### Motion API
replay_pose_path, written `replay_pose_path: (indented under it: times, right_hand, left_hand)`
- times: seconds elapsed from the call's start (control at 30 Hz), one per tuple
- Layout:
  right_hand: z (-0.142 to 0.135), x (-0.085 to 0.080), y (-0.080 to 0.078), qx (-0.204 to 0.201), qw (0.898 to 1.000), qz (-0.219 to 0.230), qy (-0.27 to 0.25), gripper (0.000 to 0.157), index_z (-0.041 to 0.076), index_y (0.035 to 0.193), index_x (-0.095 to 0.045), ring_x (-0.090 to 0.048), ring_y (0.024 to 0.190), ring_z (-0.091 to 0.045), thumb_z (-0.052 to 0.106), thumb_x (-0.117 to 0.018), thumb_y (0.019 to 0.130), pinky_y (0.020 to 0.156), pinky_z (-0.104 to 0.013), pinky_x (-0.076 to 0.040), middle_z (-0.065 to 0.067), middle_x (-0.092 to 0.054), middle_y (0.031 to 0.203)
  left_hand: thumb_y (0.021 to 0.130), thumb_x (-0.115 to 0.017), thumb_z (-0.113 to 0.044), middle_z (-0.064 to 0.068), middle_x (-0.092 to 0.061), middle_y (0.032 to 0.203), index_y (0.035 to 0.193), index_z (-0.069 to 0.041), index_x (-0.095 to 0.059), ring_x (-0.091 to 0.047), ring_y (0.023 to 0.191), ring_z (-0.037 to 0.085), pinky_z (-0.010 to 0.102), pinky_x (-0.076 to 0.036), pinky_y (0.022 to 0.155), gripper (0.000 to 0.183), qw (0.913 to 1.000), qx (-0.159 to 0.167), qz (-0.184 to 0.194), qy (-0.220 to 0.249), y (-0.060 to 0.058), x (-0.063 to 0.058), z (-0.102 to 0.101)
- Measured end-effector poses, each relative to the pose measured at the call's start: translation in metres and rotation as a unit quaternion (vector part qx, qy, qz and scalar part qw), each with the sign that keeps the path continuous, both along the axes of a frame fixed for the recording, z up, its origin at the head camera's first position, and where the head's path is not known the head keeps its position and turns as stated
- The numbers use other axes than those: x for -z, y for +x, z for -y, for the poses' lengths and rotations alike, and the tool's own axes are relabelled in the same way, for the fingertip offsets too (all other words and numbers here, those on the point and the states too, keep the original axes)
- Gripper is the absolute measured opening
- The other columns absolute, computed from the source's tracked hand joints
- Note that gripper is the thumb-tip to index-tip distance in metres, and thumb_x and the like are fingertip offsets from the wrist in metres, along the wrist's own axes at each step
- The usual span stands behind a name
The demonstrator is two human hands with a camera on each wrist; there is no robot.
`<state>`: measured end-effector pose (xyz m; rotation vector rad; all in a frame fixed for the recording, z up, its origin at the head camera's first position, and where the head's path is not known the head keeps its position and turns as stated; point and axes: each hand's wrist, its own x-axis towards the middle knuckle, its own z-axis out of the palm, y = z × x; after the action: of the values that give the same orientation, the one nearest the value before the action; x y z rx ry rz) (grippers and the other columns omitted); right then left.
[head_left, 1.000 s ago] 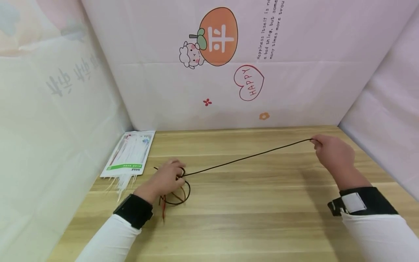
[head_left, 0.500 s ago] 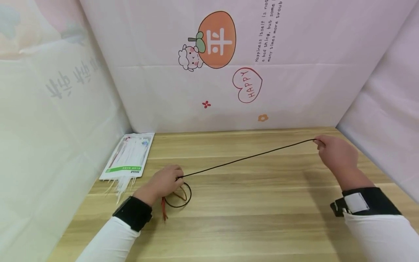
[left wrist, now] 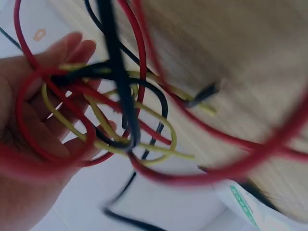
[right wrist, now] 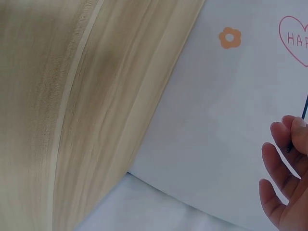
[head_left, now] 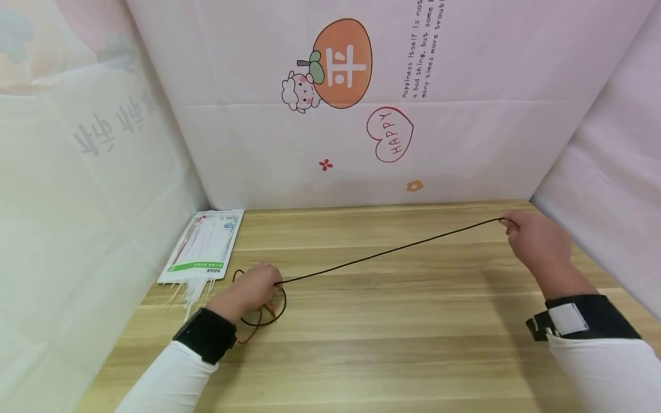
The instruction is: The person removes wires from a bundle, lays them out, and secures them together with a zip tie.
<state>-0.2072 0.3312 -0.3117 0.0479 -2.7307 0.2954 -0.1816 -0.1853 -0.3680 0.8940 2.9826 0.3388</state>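
My left hand (head_left: pixel 253 289) holds a tangle of thin wires above the left part of the table. In the left wrist view red wire (left wrist: pixel 192 179), yellow wire (left wrist: pixel 174 137) and dark wire (left wrist: pixel 159 96) loop in front of the palm and fingers. From this bundle a black wire (head_left: pixel 387 252) stretches straight, rising to the right. Its far end is pinched between thumb and forefinger of my right hand (head_left: pixel 539 241), raised at the right. In the right wrist view the wire's tip pokes out below those fingertips (right wrist: pixel 288 120); the other fingers are loosely bent.
A white plastic packet (head_left: pixel 201 241) lies at the table's back left, thin white strips (head_left: pixel 193 292) poking from its near end. The wooden table (head_left: pixel 382 344) is bounded by white printed sheets (head_left: pixel 465 149) at the back and both sides.
My right hand has moved slightly right with the wire's end. My left hand has shifted a little left and nearer, its fingers closing in more, and the hanging loops have swung left.
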Motion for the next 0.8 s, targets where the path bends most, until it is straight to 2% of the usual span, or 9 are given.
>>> replay_pose_path:
  times: [0.13,0.33,0.47,0.6,0.7,0.8]
  right_hand:
    - [-0.002,-0.001,0.001,0.005,1.000,0.004,-0.002,0.025,0.004,0.112,-0.065,-0.056,0.062,-0.039,0.012,-0.049,0.095,0.043,-0.044,-0.037,-0.029,-0.064,0.097]
    - [-0.003,-0.003,0.002,0.024,1.000,0.015,-0.004,0.028,0.003,0.115,-0.064,-0.054,0.058,-0.035,0.013,-0.045,0.096,0.042,-0.040,-0.034,-0.027,-0.064,0.094]
    - [-0.010,-0.001,0.001,0.046,0.998,0.031,-0.013,0.031,0.004,0.118,-0.062,-0.055,0.064,-0.042,0.015,-0.041,0.098,0.043,-0.044,-0.037,-0.030,-0.062,0.094]
    - [-0.024,0.004,0.006,0.045,0.998,0.050,-0.016,0.030,0.001,0.119,-0.059,-0.057,0.070,-0.047,0.017,-0.043,0.099,0.043,-0.043,-0.038,-0.032,-0.060,0.101]
    - [-0.032,0.012,0.008,0.028,0.997,0.066,-0.010,0.030,-0.001,0.120,-0.059,-0.058,0.071,-0.043,0.016,-0.045,0.100,0.043,-0.039,-0.037,-0.032,-0.060,0.107]
    - [-0.037,0.020,0.007,0.013,0.998,0.063,-0.003,0.030,-0.003,0.118,-0.060,-0.059,0.073,-0.042,0.015,-0.046,0.098,0.045,-0.037,-0.037,-0.032,-0.060,0.108]
  left_hand:
    - [0.089,-0.062,0.003,0.002,-0.060,0.075,0.073,-0.005,-0.064,-0.053,0.079,0.019,0.036,-0.046,0.074,0.018,0.9999,-0.015,-0.002,-0.004,0.001,0.000,-0.001]
    - [0.094,-0.061,-0.009,-0.001,-0.057,0.067,0.067,-0.009,-0.057,-0.046,0.074,0.021,0.039,-0.042,0.074,0.028,0.9985,-0.037,-0.031,-0.025,-0.001,0.005,0.003]
    - [0.098,-0.057,-0.022,-0.005,-0.053,0.065,0.068,-0.013,-0.055,-0.048,0.080,0.024,0.051,-0.038,0.086,0.031,0.9978,-0.052,-0.032,-0.025,-0.003,0.012,0.013]
    - [0.098,-0.056,-0.023,-0.006,-0.049,0.061,0.072,-0.015,-0.054,-0.050,0.077,0.023,0.055,-0.035,0.090,0.028,0.9953,-0.074,-0.042,-0.045,-0.002,0.017,0.025]
    - [0.098,-0.056,-0.021,-0.005,-0.056,0.066,0.080,-0.012,-0.061,-0.056,0.073,0.020,0.049,-0.041,0.086,0.021,0.9964,-0.072,-0.039,-0.022,-0.002,0.020,0.030]
    - [0.099,-0.056,-0.021,0.004,-0.069,0.084,0.099,-0.007,-0.069,-0.065,0.082,0.024,0.045,-0.048,0.083,0.019,0.9971,-0.068,-0.022,0.027,-0.002,0.019,0.032]
